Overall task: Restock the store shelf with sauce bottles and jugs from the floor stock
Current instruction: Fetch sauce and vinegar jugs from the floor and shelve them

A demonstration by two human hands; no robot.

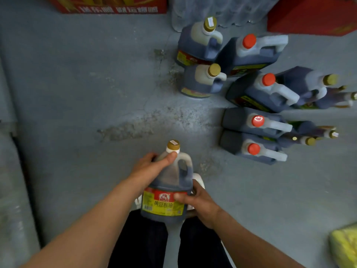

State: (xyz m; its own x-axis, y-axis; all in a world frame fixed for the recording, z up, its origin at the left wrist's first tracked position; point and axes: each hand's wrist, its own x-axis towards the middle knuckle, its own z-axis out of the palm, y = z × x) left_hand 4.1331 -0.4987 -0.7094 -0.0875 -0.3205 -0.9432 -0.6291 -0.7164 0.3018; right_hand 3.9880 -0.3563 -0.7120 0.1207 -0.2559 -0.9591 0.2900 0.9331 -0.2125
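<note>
I hold a dark sauce jug (pixel 170 180) with a gold cap and a red and yellow label above the grey floor, in front of my legs. My left hand (pixel 152 167) grips its shoulder just under the neck. My right hand (pixel 195 200) grips its lower body at the label, thumb across the front. More floor stock stands to the upper right: two gold-capped jugs (pixel 201 82) and several red-capped jugs (pixel 257 89), with smaller gold-capped bottles (pixel 311 141) behind them at the far right.
A red carton (pixel 108 4) stands at the top left and another red box (pixel 313 14) at the top right. A wrapped pack of clear bottles (pixel 218 10) lies between them. A yellow package (pixel 345 246) lies at the bottom right. My white shoe (pixel 199 180) shows behind the jug.
</note>
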